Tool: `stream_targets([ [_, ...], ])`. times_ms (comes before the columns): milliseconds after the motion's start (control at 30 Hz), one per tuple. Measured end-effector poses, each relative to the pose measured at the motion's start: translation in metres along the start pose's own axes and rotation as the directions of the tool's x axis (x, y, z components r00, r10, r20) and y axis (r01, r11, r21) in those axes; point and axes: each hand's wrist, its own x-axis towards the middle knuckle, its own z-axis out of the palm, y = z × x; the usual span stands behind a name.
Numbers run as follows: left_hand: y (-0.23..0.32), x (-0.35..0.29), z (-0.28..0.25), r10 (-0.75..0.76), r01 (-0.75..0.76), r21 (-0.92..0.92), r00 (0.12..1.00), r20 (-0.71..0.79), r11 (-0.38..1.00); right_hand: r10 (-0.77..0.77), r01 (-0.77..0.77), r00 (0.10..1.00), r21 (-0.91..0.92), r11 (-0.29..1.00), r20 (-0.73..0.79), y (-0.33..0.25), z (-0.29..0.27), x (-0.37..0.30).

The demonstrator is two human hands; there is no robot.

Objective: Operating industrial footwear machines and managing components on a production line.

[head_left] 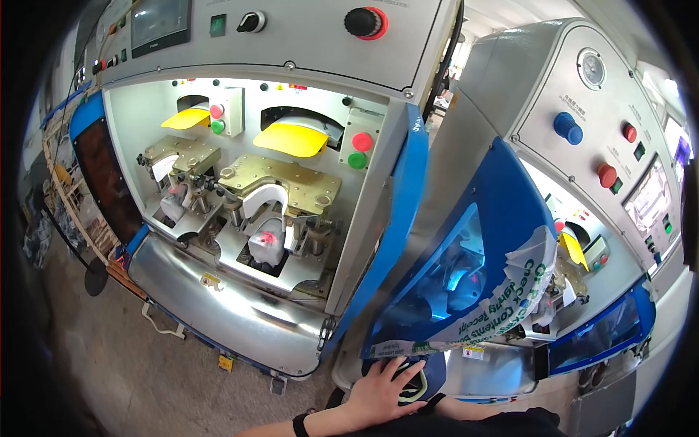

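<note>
Low in the head view, my left hand (382,393) lies over a dark blue piece with a pale green edge, which looks like a shoe upper (435,373). Its fingers are spread and curved around the dark opening, gripping the piece. A black band circles my left wrist. My right forearm (466,408) comes in from the right behind the shoe upper, also with a black band at the wrist; the fingers of that hand are hidden. The shoe upper is just below a blue machine door (502,218) with a window and printed tape along its edge.
On the left stands an open, lit grey machine with two metal clamp stations (280,182), yellow flaps (291,140) and red and green buttons. A rounded metal ledge (233,284) runs along its front. A second machine (582,95) with knobs and a gauge stands right. A blue door (393,211) juts between them.
</note>
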Motion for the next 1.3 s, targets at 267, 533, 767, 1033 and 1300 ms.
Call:
stream_targets([
  [267, 0.001, 0.002, 0.005, -0.055, 0.056, -0.033, 0.998, 0.036, 0.998, 0.009, -0.009, 1.0, -0.004, 1.0, 0.017, -0.006, -0.011, 0.0],
  [533, 0.008, 0.002, 0.003, -0.089, 0.089, -0.023, 0.996, -0.004, 0.996, 0.047, -0.045, 0.997, -0.023, 0.999, 0.055, -0.003, -0.019, -0.005],
  [767, 0.02, 0.008, 0.005, -0.163, 0.163, -0.006, 0.986, 0.023, 0.987, 0.053, -0.054, 0.998, 0.029, 0.998, 0.044, 0.018, -0.035, -0.029],
  [1033, 0.028, 0.01, 0.004, -0.19, 0.195, -0.092, 0.98, 0.054, 0.977, 0.025, -0.029, 0.998, 0.08, 0.996, 0.053, 0.031, -0.048, -0.055],
  [1300, 0.05, -0.014, -0.019, 0.089, -0.036, -0.261, 0.977, 0.194, 0.965, -0.044, 0.038, 0.998, 0.125, 0.991, 0.047, 0.038, -0.027, -0.08],
])
